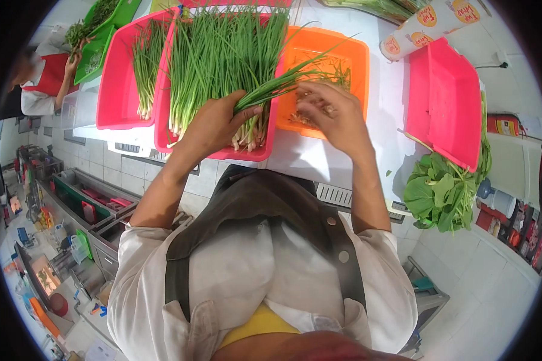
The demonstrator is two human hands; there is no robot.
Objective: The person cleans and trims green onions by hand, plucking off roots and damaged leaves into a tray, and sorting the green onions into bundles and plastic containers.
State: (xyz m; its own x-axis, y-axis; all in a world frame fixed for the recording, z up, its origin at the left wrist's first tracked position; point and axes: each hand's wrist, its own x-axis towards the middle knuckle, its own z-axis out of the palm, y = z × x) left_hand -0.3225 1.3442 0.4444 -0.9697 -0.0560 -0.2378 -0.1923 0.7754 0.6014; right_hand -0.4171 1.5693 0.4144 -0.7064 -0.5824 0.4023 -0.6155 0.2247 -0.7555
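My left hand [221,119] is closed around a small bunch of green onions [275,85], whose green tops point up to the right. It is over the front of a pink plastic bin [162,135] packed with green onions [226,49], white ends towards me. My right hand [327,110] hovers above an orange plastic bin [359,58] of green and brown trimmings [338,74]. Its fingers are apart and slightly blurred, near the tops of the held bunch; nothing shows in them. A second pink bin [113,90] at the left holds fewer green onions [147,67].
A pink bin [451,94] stands tilted at the right beside leafy greens [438,189]. A printed paper roll [429,29] lies at the upper right. At the far left another person [49,76] handles herbs by green bins [92,58]. The white table's edge is close to my apron.
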